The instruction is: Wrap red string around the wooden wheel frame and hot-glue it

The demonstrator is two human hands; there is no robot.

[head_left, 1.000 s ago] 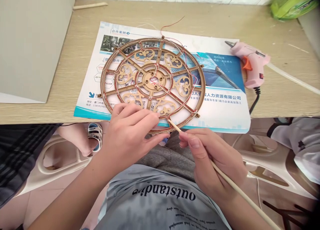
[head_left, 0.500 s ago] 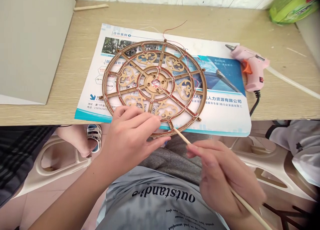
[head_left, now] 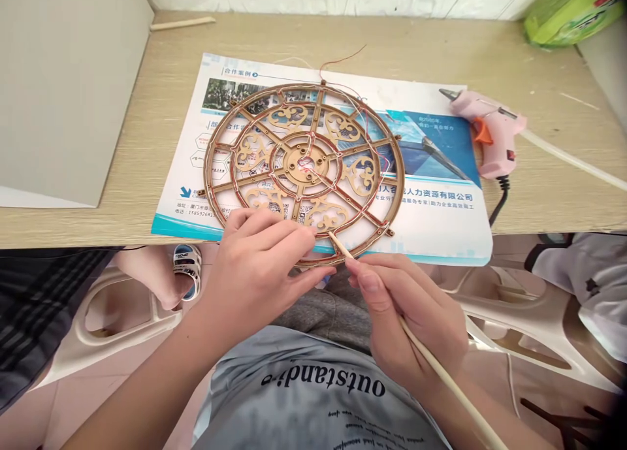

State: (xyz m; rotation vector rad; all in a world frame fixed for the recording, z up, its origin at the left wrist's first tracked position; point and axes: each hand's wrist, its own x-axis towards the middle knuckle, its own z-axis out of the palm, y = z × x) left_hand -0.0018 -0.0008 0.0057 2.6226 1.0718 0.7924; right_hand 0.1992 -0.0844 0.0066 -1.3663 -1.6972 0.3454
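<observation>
- Pale wood-grain tabletop [head_left: 343, 38] runs across the far part of the view, with a grey board [head_left: 68, 91] standing at its left and a green packet [head_left: 571, 12] in the far right corner.
- Printed paper sheet [head_left: 431, 221] lies flat in the middle of the tabletop, its near edge hanging just over the tabletop's near edge.
- Wooden wheel frame [head_left: 402, 169] lies flat on that sheet, with fretwork panels, spokes and thin red wires [head_left: 343, 61] threaded along it and trailing off its far side.
- Left hand [head_left: 259, 267] sits on the near left of the frame, fingers together across the rim and thumb running along its near edge, holding it.
- Right hand [head_left: 406, 313] is just to the near right of the frame, with thumb and fingers pinched around a long dowel [head_left: 453, 391].
- Dowel's far tip touches the frame's near rim, right beside the left thumb.
- Pink hot glue gun [head_left: 490, 140] lies on the tabletop to the right, well apart from both hands, with its black cord [head_left: 500, 202] dropping over the near edge.
- Below the tabletop are 1 sandalled foot [head_left: 187, 270] and a grey-shirted torso [head_left: 313, 391].
</observation>
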